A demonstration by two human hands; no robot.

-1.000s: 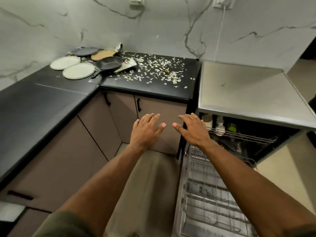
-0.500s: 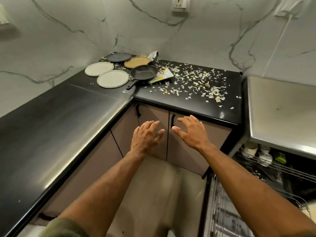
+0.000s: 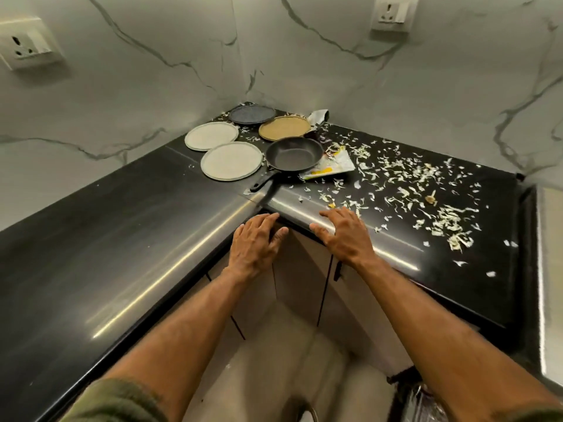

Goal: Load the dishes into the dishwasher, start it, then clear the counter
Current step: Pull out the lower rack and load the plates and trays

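Two bare hands reach forward, fingers straight and spread, holding nothing. The left hand (image 3: 256, 242) has its fingertips at the inner corner of the glossy black L-shaped counter (image 3: 122, 223). The right hand (image 3: 344, 236) lies over the counter's near edge just to its right; whether it touches cannot be told. Half a second ago both hovered lower, before the beige cabinet doors (image 3: 301, 278).

Farther back, near the corner, sits the black frying pan (image 3: 294, 153), its handle pointing near-left. Left of it lie a pale round plate (image 3: 231, 160) and a second pale plate (image 3: 211, 136). Behind it are a tan round plate (image 3: 284, 128) and a dark blue round plate (image 3: 251, 114). A crumpled white-and-yellow wrapper (image 3: 330, 166) touches the pan's right side. Pale vegetable shreds (image 3: 426, 193) scatter rightward.

The open dishwasher (image 3: 420, 403), whose racks showed plainly before, is now a sliver at the near right.
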